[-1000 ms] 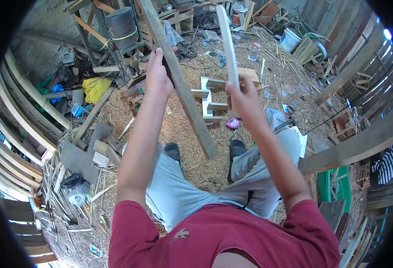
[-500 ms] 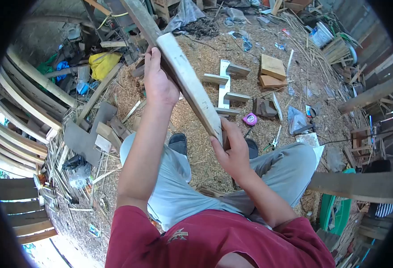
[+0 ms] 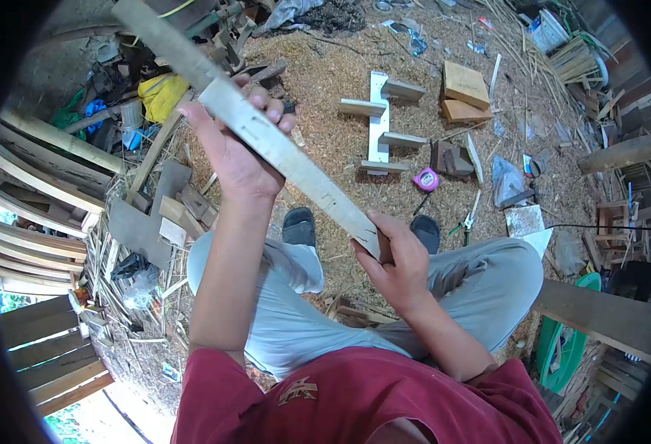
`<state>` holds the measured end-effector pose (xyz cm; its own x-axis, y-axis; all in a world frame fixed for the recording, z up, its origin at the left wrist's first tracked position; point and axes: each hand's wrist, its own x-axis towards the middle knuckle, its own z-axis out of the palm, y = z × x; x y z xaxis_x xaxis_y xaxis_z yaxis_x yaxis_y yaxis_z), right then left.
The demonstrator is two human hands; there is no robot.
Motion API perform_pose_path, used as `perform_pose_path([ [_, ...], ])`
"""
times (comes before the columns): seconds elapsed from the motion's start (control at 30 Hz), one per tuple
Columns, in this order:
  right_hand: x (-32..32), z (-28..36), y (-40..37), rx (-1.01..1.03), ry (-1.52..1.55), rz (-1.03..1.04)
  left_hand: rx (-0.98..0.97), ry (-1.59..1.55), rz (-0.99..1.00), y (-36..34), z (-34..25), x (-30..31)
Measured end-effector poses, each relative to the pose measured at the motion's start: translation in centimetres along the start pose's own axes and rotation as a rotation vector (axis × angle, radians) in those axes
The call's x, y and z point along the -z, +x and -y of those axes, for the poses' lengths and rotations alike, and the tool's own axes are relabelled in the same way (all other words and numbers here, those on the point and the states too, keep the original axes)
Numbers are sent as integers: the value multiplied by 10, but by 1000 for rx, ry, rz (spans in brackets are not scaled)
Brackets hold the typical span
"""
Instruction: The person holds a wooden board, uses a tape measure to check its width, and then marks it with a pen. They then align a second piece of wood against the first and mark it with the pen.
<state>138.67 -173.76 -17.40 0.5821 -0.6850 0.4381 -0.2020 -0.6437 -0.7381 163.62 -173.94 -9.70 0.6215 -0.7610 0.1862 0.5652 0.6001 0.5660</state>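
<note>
A long wooden board [image 3: 288,159] slants across in front of me, its wider pale half nearest me and a narrower grey length running to the upper left. Small slots and dark marks show on the pale face. My left hand [image 3: 244,152] cradles it from beneath near the step in width, thumb on one side and fingertips curled over the other. At the lower end, my right hand [image 3: 396,259] grips the board with the thumb along its underside. Beyond it on the ground lies a white wooden strip [image 3: 378,137] with several short crosspieces.
A pink tape measure [image 3: 426,179] and pliers [image 3: 470,222] lie on the sawdust-covered floor. Yellowish wood blocks [image 3: 466,87] are stacked at the right. Scrap wood and a yellow sack [image 3: 163,98] lie at the left. A green basin [image 3: 566,351] stands by a plank at lower right.
The board has rolled to show its broad slotted face and its far end has swung left. My left hand has turned palm up beneath it; my right hand has shifted slightly down.
</note>
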Motion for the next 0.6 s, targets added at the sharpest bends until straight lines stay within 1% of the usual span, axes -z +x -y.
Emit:
perform_pose_path([
  [0.03,-1,-1,-2,9,17,-5,-25,-3,22,-2,-2,9],
  [0.1,-4,-3,-3,25,49,-17,-33,47,-71,-4,-5,17],
  [0.17,-2,1,0,19,51,17,-27,115,-134,-6,-12,16],
  [0.2,0,2,1,17,49,35,-11,41,-90,-7,-15,20],
  [0.3,1,4,0,-10,68,59,-10,-3,-35,-7,-27,26],
  [0.33,2,4,0,-17,69,55,-40,8,-76,-5,-34,27],
  [0.47,2,1,3,-23,64,41,-65,45,-109,4,-44,34],
  [0.6,4,-4,4,-18,29,59,-88,90,-178,10,-43,37],
])
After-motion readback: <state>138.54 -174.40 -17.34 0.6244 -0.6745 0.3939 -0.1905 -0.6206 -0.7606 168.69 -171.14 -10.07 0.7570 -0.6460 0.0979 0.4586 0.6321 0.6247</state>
